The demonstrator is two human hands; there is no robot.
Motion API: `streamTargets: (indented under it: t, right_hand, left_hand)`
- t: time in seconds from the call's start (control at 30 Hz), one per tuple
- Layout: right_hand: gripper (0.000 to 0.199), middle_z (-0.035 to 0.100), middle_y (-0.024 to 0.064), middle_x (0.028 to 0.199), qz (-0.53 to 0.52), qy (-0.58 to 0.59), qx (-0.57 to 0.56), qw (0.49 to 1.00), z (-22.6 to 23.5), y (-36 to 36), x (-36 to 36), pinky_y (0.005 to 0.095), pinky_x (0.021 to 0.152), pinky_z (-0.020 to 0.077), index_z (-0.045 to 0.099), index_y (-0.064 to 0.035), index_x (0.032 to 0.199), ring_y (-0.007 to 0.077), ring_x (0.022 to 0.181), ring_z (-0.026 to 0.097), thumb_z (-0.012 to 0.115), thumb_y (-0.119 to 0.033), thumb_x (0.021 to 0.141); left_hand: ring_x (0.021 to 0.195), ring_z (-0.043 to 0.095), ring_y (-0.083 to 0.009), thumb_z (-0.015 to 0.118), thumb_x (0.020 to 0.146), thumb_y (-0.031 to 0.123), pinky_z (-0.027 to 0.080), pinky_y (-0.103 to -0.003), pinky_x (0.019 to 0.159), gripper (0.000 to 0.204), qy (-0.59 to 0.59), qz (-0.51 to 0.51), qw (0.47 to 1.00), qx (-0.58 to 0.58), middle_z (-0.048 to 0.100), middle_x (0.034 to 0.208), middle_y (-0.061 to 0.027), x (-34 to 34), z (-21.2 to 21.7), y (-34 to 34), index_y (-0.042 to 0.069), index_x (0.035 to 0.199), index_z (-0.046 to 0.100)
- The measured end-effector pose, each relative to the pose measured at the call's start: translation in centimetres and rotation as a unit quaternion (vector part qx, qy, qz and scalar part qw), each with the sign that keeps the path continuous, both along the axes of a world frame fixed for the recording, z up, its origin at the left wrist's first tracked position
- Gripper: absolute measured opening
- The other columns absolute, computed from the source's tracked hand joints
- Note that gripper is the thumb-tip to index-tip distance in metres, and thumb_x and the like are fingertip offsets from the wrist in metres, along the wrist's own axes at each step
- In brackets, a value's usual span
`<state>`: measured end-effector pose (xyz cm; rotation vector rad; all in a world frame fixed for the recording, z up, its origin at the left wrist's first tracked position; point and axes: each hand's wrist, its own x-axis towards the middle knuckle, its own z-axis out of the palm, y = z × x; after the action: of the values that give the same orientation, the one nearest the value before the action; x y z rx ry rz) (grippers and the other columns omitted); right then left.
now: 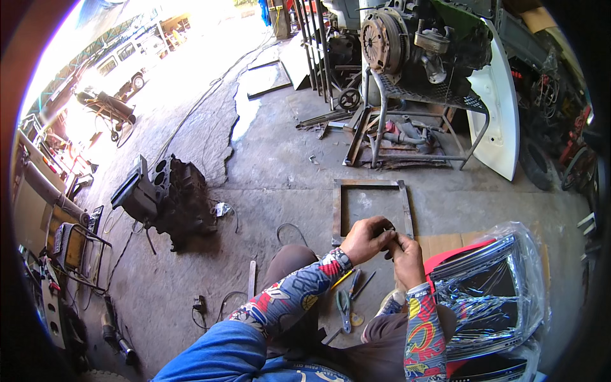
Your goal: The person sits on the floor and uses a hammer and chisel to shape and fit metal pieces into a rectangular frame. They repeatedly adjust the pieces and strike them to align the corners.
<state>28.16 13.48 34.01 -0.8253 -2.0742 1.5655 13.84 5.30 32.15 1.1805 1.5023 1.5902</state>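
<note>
My left hand and my right hand meet in front of me, over the near side of a square metal frame on the floor. Both are closed, thumbs and fingertips pinched together. Whatever lies between the fingertips is too small and dark to name. Beneath my hands, between my legs, lie green-handled pliers, a thin yellow tool and a slim tool with a dark handle. A small round yellowish disc rests beside the pliers.
Plastic-wrapped glossy panels lie on cardboard at my right. An engine block stands on the concrete at left. Ahead, an engine with a clutch sits on a metal stand. A flat metal strip and cables lie left of my knee.
</note>
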Motion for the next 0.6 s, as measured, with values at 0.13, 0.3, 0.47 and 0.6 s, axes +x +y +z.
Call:
streamTargets:
  t: [0.13, 0.3, 0.47, 0.6]
  right_hand:
    - [0.016, 0.070, 0.0042, 0.084, -0.017, 0.045, -0.009, 0.999, -0.1, -0.3, -0.1, 0.0267, 0.063, 0.0517, 0.067, 0.0006, 0.107, 0.0098, 0.072, 0.063, 0.064, -0.014, 0.100]
    - [0.019, 0.069, 0.0054, 0.092, -0.049, 0.065, -0.072, 0.994, -0.1, -0.4, -0.3, 0.0278, 0.063, 0.0557, 0.063, 0.0019, 0.111, 0.0112, 0.076, 0.066, 0.064, -0.014, 0.101]
    - [0.020, 0.066, 0.0031, 0.086, -0.067, 0.119, 0.002, 0.991, -0.3, 0.9, 0.1, 0.0263, 0.065, 0.0489, 0.064, 0.0010, 0.108, 0.0083, 0.076, 0.060, 0.060, -0.015, 0.097]
    - [0.019, 0.049, -0.0071, 0.074, -0.087, 0.162, -0.119, 0.976, 1.3, 2.3, 3.7, 0.0196, 0.052, 0.0342, 0.063, -0.0063, 0.107, 0.0021, 0.059, 0.042, 0.055, -0.022, 0.099]
  left_hand:
    - [0.078, 0.066, -0.0138, 0.068, 0.095, 0.015, 0.054, -0.032, 0.069, 0.020, 0.066, 0.042, 0.996, -0.035, 0.070, 0.085, -0.0114, -0.1, 0.7, -0.4, -0.005, 0.098, 0.064]
    - [0.078, 0.065, -0.0107, 0.070, 0.096, 0.016, 0.054, -0.030, 0.068, 0.022, -0.050, 0.036, 0.998, -0.012, 0.070, 0.085, -0.0101, 0.5, 1.5, -0.5, -0.005, 0.099, 0.064]
    - [0.080, 0.064, -0.0162, 0.068, 0.097, 0.023, 0.053, -0.033, 0.073, 0.027, 0.042, 0.109, 0.993, -0.030, 0.069, 0.084, -0.0116, -0.1, 1.0, -0.3, -0.004, 0.101, 0.067]
    - [0.066, 0.055, -0.0080, 0.065, 0.100, 0.030, 0.045, -0.025, 0.057, 0.032, -0.035, 0.066, 0.997, 0.004, 0.063, 0.077, -0.0013, 0.3, 0.6, -0.6, -0.002, 0.097, 0.067]
